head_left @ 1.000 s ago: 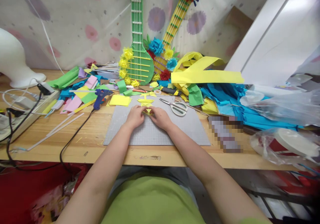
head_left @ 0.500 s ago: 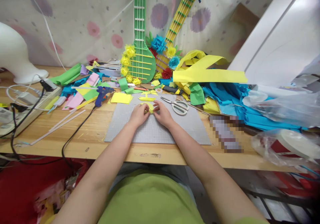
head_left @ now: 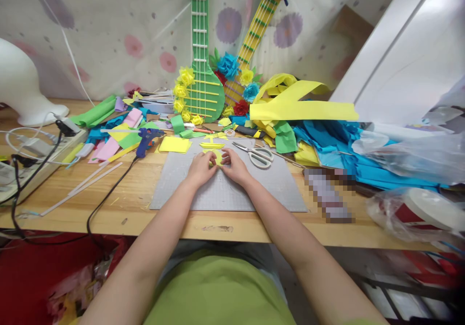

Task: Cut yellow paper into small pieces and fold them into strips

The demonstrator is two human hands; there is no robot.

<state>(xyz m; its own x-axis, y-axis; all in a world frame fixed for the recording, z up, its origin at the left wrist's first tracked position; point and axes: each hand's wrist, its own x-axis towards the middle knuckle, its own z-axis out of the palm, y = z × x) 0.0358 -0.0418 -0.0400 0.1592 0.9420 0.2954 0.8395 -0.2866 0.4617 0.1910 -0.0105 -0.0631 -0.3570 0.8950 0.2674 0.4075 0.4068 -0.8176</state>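
A small piece of yellow crepe paper (head_left: pixel 217 157) is held between my two hands over the grey cutting mat (head_left: pixel 225 196). My left hand (head_left: pixel 202 166) pinches its left side, and the fingers of my right hand (head_left: pixel 234 165) are curled on its right side. Just beyond my fingertips lie narrow folded yellow paper pieces (head_left: pixel 211 146). To the right of my right hand, white-handled scissors (head_left: pixel 260 158) rest on the mat with their blades pointing left. A stack of yellow paper squares (head_left: pixel 175 144) sits at the mat's upper left corner.
A blue glue gun (head_left: pixel 147 141) with a black cord stands at the left, near a power strip (head_left: pixel 47 165). Paper-covered green (head_left: pixel 205 97) and yellow (head_left: pixel 250 44) lutes with paper flowers lean at the back. Blue crepe paper (head_left: pixel 327 146) and a plastic-wrapped roll (head_left: pixel 417 213) lie right.
The view has shifted slightly. My hands stay in nearly the same place, with small finger movements on the yellow paper; a little more of it shows between them.
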